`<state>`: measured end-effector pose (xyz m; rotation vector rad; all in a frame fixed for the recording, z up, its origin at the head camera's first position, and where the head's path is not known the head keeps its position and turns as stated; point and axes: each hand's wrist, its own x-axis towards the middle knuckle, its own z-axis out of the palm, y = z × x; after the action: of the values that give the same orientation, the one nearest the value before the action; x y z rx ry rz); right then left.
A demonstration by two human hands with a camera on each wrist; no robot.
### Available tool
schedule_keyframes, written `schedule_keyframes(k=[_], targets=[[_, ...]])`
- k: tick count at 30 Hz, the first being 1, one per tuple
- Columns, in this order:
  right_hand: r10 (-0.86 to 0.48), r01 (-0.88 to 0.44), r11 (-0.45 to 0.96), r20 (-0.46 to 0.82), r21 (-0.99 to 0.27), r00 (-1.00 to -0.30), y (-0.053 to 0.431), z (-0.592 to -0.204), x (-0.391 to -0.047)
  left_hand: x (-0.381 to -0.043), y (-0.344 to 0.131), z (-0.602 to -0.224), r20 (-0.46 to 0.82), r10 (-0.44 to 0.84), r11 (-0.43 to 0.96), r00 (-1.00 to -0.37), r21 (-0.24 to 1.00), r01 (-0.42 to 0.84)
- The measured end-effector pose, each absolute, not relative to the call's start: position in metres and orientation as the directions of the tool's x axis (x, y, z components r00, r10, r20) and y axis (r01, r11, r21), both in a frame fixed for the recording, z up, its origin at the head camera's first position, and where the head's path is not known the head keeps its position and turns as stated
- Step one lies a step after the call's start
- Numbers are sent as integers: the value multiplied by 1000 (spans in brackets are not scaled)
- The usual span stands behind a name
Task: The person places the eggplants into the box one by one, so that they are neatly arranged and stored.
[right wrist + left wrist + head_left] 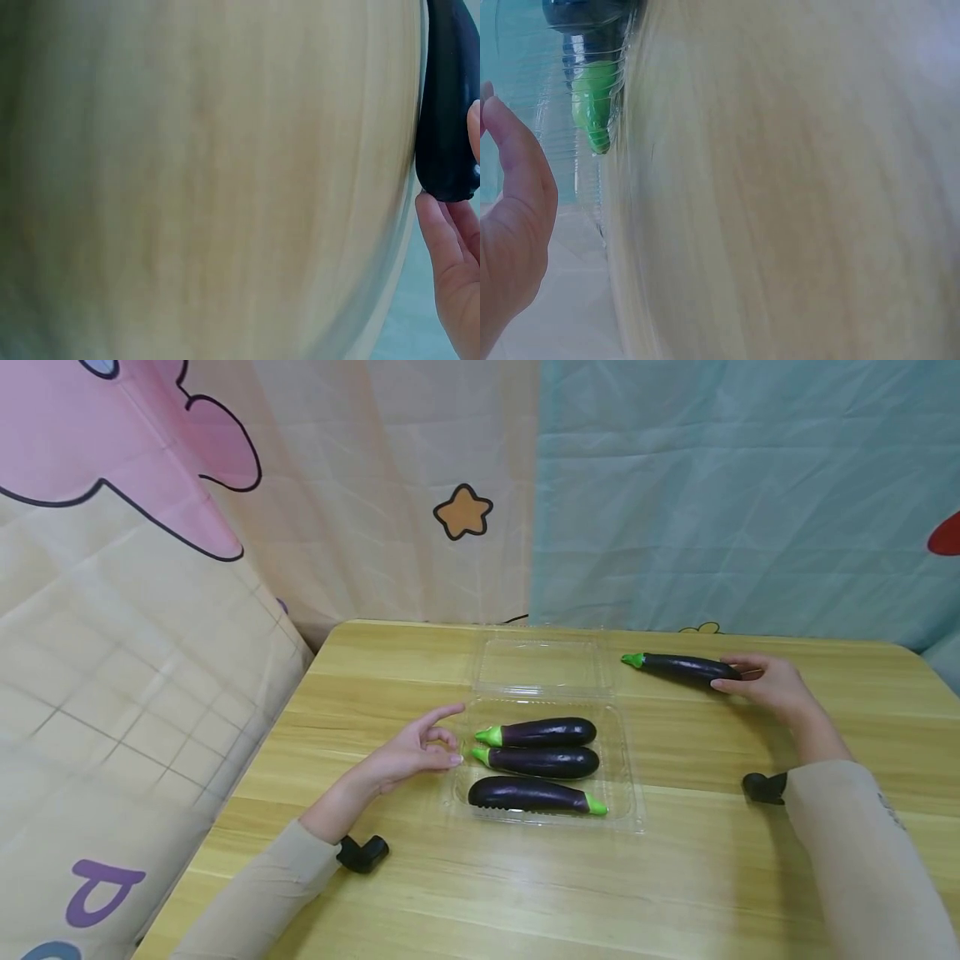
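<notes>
My right hand [768, 685] pinches the blunt end of an eggplant [686, 667] at the back right of the table, its green stem pointing left. In the right wrist view, fingers [442, 240] meet the end of that dark eggplant [448, 97]. A clear plastic clamshell box [618, 777] holds three more: a back eggplant [547, 731] and a middle eggplant [543, 762] with stems left, and a front eggplant [525, 793] with its stem right. Beside the box's left wall is my left hand [408, 752], index finger extended, other fingers loosely bent; whether it touches the wall cannot be told.
The box's clear lid [540, 664] lies folded back toward the rear edge of the wooden table [360, 693]. Behind the table hangs a printed curtain [675, 510]. A black wrist mount [363, 853] sticks out from the left sleeve, another mount [765, 787] from the right.
</notes>
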<state>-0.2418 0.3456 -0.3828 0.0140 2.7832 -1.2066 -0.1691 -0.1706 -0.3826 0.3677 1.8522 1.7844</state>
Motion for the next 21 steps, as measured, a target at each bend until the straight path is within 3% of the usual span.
schedule_keyframes(k=[21], targets=[[-55, 22, 688, -82, -726, -995, 343, -380, -232, -168, -171, -383, -187, 545, 88, -817, 982, -166]])
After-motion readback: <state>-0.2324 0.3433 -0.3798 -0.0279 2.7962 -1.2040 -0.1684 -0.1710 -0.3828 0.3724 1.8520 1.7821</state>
